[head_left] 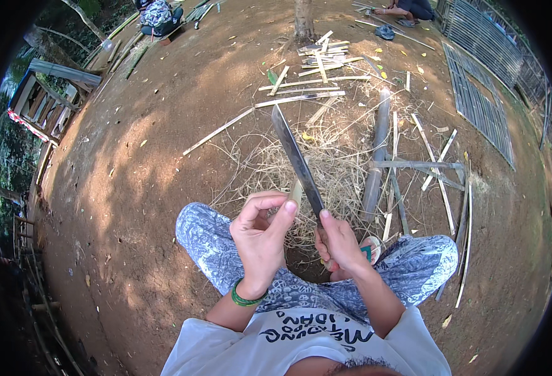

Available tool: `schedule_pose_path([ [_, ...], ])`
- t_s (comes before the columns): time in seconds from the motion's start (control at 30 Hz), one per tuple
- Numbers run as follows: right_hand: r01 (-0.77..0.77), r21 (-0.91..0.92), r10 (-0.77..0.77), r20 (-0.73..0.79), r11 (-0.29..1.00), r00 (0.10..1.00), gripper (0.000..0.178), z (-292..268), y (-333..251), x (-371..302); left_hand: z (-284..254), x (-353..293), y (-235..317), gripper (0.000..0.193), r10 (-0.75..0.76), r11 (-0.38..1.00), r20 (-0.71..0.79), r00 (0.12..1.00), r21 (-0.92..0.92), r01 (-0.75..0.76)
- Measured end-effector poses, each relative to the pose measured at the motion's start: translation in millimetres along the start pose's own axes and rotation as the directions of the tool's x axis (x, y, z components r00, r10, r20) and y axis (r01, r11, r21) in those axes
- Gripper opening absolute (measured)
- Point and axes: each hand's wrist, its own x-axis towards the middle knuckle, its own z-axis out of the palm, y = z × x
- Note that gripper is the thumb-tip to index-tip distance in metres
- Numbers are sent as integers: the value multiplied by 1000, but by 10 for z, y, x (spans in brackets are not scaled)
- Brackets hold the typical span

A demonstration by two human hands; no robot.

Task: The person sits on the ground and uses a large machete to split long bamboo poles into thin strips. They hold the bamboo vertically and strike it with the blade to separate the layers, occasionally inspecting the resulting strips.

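My left hand (260,235) is closed, pinching a short pale bamboo strip (296,190) between thumb and fingers. In my right hand (343,245) is a machete (299,164), its handle wrapped by the fingers. The long dark blade points away from me and slants up to the left. It passes close beside the strip; whether the two touch, I cannot tell. Below and beyond both hands lies a heap of curly bamboo shavings (266,168) on the ground, in front of my crossed legs (207,241).
A thick bamboo pole (377,150) and a wooden frame (417,165) lie right of the shavings. Split bamboo strips (316,81) are scattered beyond, before a tree trunk (303,22). Slatted bamboo panels (476,94) are at far right. Two people (157,17) crouch in the distance.
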Motion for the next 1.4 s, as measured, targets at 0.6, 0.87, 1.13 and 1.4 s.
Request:
schedule_pose_path([
  [0.6,-10,89,8,33,996,999,55,-7,30,30,0,-7,-8,4,61,994,-21,998,96,-59],
  [0.87,733,62,-728,-84,678,681,65,127,-591,-549,-11,37,-48,6,115,990,-5,993,84,-114],
  [1.13,-84,-109,53,-258,991,965,61,-276,872,365,-53,-12,22,6,88,994,6,996,68,-88],
  [1.4,165,-140,-189,-179,976,966,57,-86,242,61,-26,35,-21,8,77,995,15,997,64,-77],
])
